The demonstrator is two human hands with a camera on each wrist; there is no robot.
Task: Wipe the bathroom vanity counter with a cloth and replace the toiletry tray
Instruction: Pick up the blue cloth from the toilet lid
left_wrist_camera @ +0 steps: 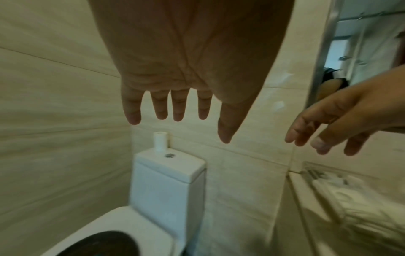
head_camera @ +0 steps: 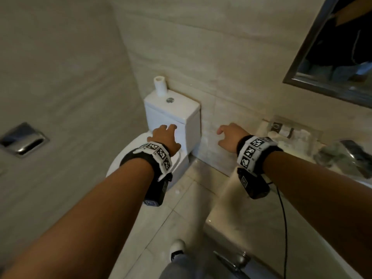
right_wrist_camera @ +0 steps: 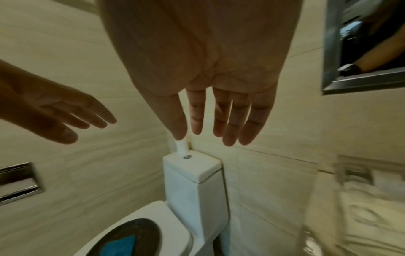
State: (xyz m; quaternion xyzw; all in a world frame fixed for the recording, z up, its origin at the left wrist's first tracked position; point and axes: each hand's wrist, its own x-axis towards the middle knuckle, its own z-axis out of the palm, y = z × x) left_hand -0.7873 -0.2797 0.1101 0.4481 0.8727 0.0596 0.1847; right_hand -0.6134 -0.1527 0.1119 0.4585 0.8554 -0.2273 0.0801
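Observation:
Both of my hands hang in the air with straight fingers and hold nothing. My left hand is over the toilet lid, in front of the white tank. My right hand is beside the tank, just left of the beige vanity counter. A clear tray with small toiletries stands at the counter's back corner against the wall. On the toilet lid lies a dark oval thing with something blue on it, perhaps a cloth; my left arm hides it in the head view.
A white paper roll stands on the tank. A metal paper holder is set into the left wall. A framed mirror hangs above the counter, and a blurred dark tap is at its right. My shoe is on the tiled floor.

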